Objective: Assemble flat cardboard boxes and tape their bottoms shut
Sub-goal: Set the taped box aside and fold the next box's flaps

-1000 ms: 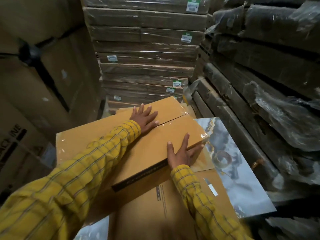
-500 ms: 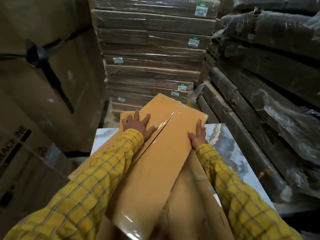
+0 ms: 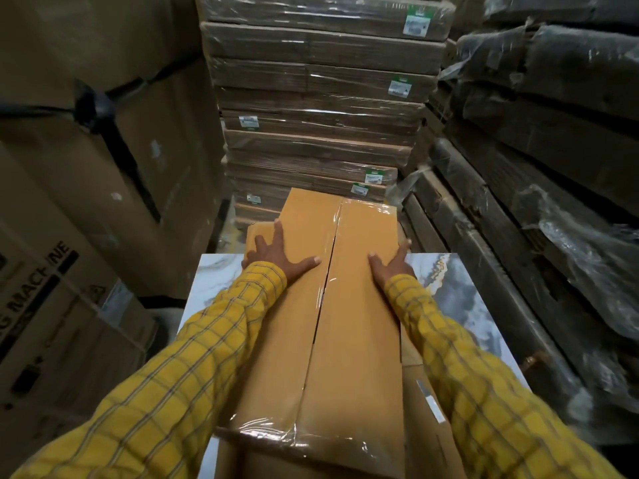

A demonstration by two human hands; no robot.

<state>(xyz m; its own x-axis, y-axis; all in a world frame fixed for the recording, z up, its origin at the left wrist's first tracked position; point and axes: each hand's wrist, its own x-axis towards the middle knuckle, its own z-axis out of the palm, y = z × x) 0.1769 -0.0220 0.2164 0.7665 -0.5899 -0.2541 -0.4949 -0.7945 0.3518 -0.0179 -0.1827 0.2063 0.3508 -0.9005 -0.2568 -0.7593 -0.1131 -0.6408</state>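
marble tabletop point(image 3: 460, 305), box point(image 3: 359, 305) overhanging

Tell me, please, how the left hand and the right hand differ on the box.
The left hand lies flat on the box with fingers spread; the right hand sits at the right edge, fingers reaching over it. The left is left of the taped seam, the right beyond it. Both press the box.

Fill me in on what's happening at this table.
A person in a yellow checked shirt has both hands flat on a cardboard box. The left hand and right hand press either side of the centre seam, which clear tape already covers. The box lies on a marble-patterned table, among stacks of flat cartons.
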